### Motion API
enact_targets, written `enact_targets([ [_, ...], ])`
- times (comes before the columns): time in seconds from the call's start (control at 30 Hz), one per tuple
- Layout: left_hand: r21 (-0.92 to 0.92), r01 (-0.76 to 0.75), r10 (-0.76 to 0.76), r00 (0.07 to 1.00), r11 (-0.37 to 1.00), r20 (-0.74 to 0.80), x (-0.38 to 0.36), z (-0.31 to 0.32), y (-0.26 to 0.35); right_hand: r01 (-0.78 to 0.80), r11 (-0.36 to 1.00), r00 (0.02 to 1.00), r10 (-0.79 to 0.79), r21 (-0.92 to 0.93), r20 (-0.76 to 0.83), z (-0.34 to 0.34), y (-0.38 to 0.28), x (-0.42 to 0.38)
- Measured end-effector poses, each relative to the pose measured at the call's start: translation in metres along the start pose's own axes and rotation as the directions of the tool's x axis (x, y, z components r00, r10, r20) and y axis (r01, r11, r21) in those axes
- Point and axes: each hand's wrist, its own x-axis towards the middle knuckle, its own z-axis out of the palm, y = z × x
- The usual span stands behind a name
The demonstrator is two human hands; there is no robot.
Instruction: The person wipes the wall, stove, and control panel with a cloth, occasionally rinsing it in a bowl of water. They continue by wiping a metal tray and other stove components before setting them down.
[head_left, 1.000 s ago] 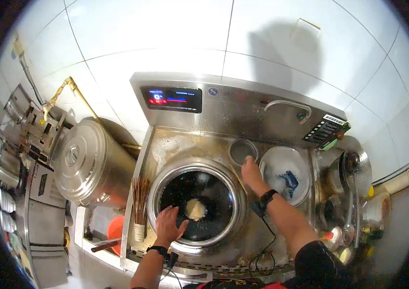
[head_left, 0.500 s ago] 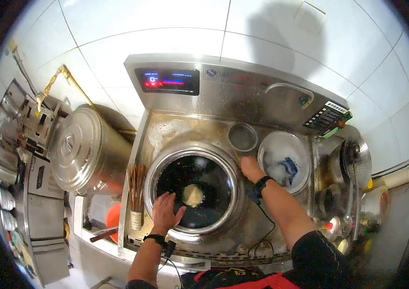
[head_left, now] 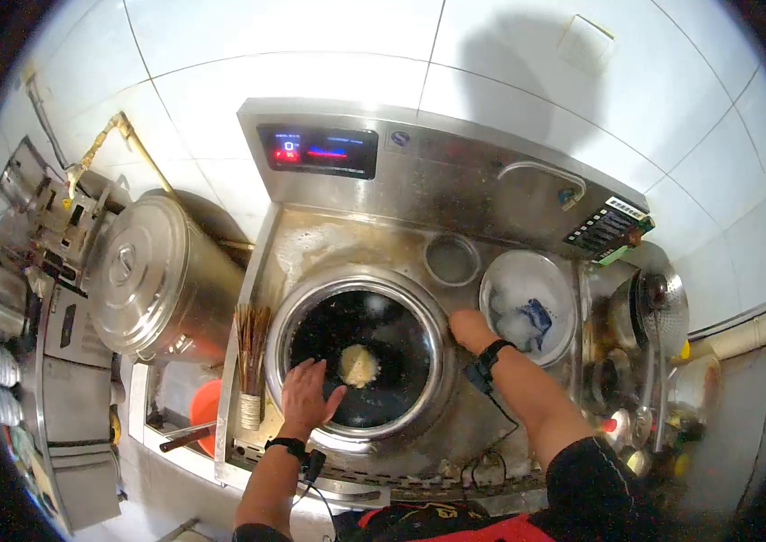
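My left hand (head_left: 307,397) is stretched out with the thumb apart, at the near left part of a round black burner well (head_left: 392,334) with a wide steel rim (head_left: 441,361). It holds nothing. A pale yellowish round patch (head_left: 358,366) shows in the middle of the black surface. To the right of the rim, my right hand (head_left: 470,331) has its fingers curled; what they hold, if anything, is hidden. Just beyond it stands a small round metal container (head_left: 452,259). A white basin (head_left: 500,341) with suds and a blue cloth (head_left: 538,321) lies to its right.
A bundled stick brush (head_left: 252,361) stands left of the rim. Further left is a large lidded steel pot (head_left: 143,271). A tap (head_left: 541,168) and a lit display (head_left: 317,152) are on the back panel. A perforated strainer (head_left: 667,303) sits at the right.
My right hand has shifted slightly towards me, away from the small metal container. My left hand stays nearly in place. The whole view has shifted a little.
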Motion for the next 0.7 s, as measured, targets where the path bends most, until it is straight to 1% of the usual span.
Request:
enact_targets([
  [0.03, -0.004, 0.001, -0.002, 1.0, 1.0, -0.002, 0.001, 0.001, 0.0, 0.0, 1.0, 1.0, 0.0, -0.004, 0.001, -0.004, 0.0, -0.005],
  [0.1, 0.001, 0.008, -0.008, 1.0, 1.0, -0.016, -0.001, 0.001, -0.001, -0.028, 0.997, 0.999, 0.031, -0.075, 0.039, -0.011, -0.003, -0.015],
  [0.13, -0.002, 0.023, -0.023, 1.0, 1.0, -0.017, -0.002, 0.001, 0.0, -0.017, 0.997, 0.999, 0.02, -0.082, 0.047, -0.018, -0.005, -0.02],
  [0.2, -0.01, 0.031, -0.032, 0.999, 0.999, -0.025, -0.001, 0.001, 0.0, -0.075, 0.997, 0.994, 0.071, 0.036, 0.089, -0.031, -0.009, -0.029],
  [0.23, -0.009, 0.041, -0.041, 0.999, 0.999, -0.026, 0.0, 0.0, 0.0, -0.066, 0.997, 0.994, 0.062, 0.034, 0.092, -0.038, -0.011, -0.024],
  [0.27, -0.011, 0.041, -0.042, 0.999, 0.999, -0.023, 0.001, -0.001, 0.001, -0.206, 0.97, 0.977, 0.211, 0.127, -0.028, -0.046, -0.012, -0.016],
  [0.3, -0.013, 0.037, -0.037, 0.999, 0.999, -0.02, 0.001, -0.002, 0.002, -0.329, 0.914, 0.921, 0.366, 0.237, -0.131, -0.051, -0.013, -0.011],
  [0.33, -0.006, 0.034, -0.034, 0.999, 0.999, -0.024, 0.001, -0.003, 0.002, -0.326, 0.914, 0.921, 0.365, 0.243, -0.137, -0.045, -0.005, -0.001],
  [0.4, -0.008, 0.034, -0.034, 0.999, 0.999, 0.008, 0.003, -0.005, 0.002, -0.274, 0.935, 0.913, 0.326, 0.224, -0.246, -0.05, 0.008, 0.025],
  [0.43, -0.013, 0.054, -0.054, 0.999, 0.998, -0.008, 0.002, -0.006, 0.005, -0.265, 0.936, 0.91, 0.322, 0.229, -0.262, -0.05, 0.009, 0.034],
  [0.47, -0.003, 0.053, -0.053, 0.998, 0.999, -0.02, 0.003, -0.007, 0.005, -0.208, 0.964, 0.877, 0.26, 0.168, -0.404, -0.049, 0.008, 0.039],
  [0.53, -0.029, 0.054, -0.055, 0.998, 0.998, -0.017, 0.003, -0.008, 0.006, -0.149, 0.984, 0.824, 0.177, 0.095, -0.539, -0.049, 0.003, 0.048],
  [0.57, -0.005, 0.071, -0.071, 0.997, 0.997, 0.006, 0.003, -0.008, 0.007, -0.15, 0.989, 0.864, 0.134, 0.006, -0.485, -0.049, 0.001, 0.052],
  [0.63, -0.003, 0.064, -0.064, 0.998, 0.998, 0.01, 0.002, -0.004, 0.001, -0.142, 0.986, 0.896, 0.092, -0.085, -0.434, -0.044, 0.003, 0.062],
  [0.7, -0.005, 0.056, -0.056, 0.998, 0.998, 0.026, -0.001, 0.002, -0.001, -0.187, 0.979, 0.905, 0.143, -0.074, -0.401, -0.035, 0.002, 0.064],
])
